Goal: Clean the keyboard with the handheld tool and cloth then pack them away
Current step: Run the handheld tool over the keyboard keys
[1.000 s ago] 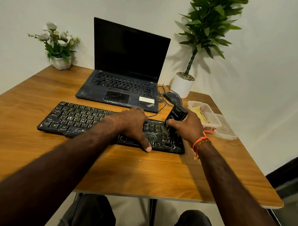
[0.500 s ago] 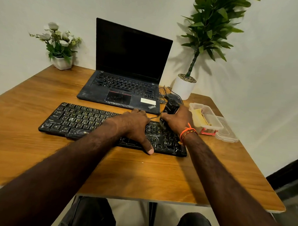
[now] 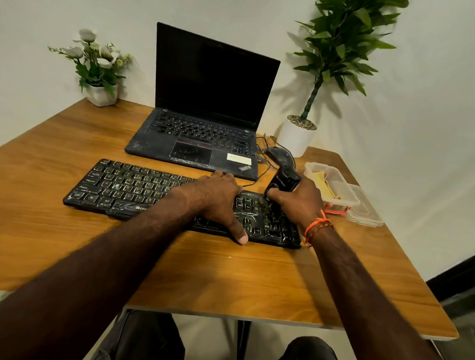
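A dusty black keyboard lies across the wooden table. My left hand rests flat on the keyboard's right half, thumb at its front edge. My right hand grips a black handheld cleaning tool, its lower end down on the keys at the keyboard's right end. A yellow cloth lies in a clear plastic box just right of that hand.
An open black laptop stands behind the keyboard, with a black mouse and cables to its right. The box's lid lies beside the box. A white flower pot stands back left, a tall potted plant back right.
My right hand with the tool has come back toward me and to the right over the keyboard's right end. My left hand has stayed in place on the keys.
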